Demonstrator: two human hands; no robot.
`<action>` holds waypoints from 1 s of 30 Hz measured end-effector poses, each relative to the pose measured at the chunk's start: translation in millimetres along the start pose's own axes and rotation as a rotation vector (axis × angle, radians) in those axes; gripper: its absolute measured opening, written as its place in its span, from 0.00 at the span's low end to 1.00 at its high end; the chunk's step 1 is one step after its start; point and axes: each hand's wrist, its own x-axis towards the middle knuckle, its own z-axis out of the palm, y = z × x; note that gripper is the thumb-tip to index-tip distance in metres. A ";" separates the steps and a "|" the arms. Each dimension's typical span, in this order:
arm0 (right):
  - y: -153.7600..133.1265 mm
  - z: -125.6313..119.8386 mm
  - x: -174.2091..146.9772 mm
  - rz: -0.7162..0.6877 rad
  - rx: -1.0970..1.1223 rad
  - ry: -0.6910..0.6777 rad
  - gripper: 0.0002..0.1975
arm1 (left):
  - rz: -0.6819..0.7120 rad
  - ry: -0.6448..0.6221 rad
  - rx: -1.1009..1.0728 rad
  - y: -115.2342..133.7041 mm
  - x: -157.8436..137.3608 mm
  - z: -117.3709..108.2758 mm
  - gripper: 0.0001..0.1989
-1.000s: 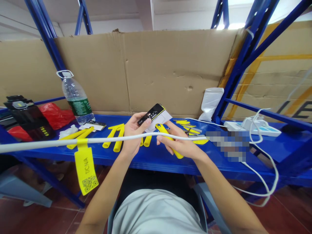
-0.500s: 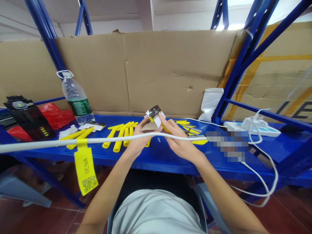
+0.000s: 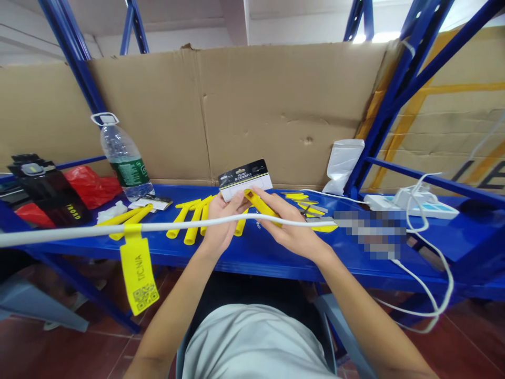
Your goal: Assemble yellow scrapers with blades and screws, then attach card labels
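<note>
My left hand (image 3: 221, 231) is closed on a black-and-white printed card (image 3: 245, 175), its thumb on the front and a hang hole in the top edge. In my right hand (image 3: 294, 231) lies a hollow yellow tube-shaped handle (image 3: 261, 204), its open end pointing up and left against the lower part of the card. Several similar yellow handles (image 3: 192, 227) lie on the blue table left of my hands. To the right are yellow pieces with grey blades (image 3: 315, 209), partly covered by my right hand.
A white cable (image 3: 177, 226) with a yellow tag (image 3: 139, 273) crosses in front of my wrists. At the left stand a water bottle (image 3: 128, 163), a black flask (image 3: 47, 192) and a red bag (image 3: 92, 187). A power strip (image 3: 434, 208) lies at the right, cardboard (image 3: 276, 105) behind.
The card has turned to show its printed face flat toward me and stands higher. The yellow handle in my right hand now shows clearly, its open end near the card.
</note>
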 end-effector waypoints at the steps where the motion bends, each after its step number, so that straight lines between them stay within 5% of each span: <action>1: -2.0 0.9 -0.8 0.037 0.047 0.007 0.39 | -0.015 0.001 -0.028 1.5 1.4 -1.1 0.22; 5: -11.5 5.4 -4.2 0.214 0.269 0.007 0.54 | -0.126 0.029 -0.106 4.4 7.1 -7.1 0.17; 11: -9.1 6.5 -6.5 0.113 0.196 -0.083 0.42 | -0.291 -0.042 -0.233 -3.3 4.5 -0.3 0.15; 17: -12.3 3.1 -3.4 0.011 0.013 -0.064 0.41 | -0.183 0.079 -0.191 -20.7 -0.3 0.5 0.20; 26: -8.6 8.6 -2.5 0.013 -0.184 -0.025 0.43 | -0.101 -0.145 -0.022 -15.3 -9.6 6.4 0.21; 30: -5.8 13.4 -2.3 -0.019 -0.162 -0.044 0.42 | -0.101 -0.115 0.031 -13.1 -9.7 5.4 0.20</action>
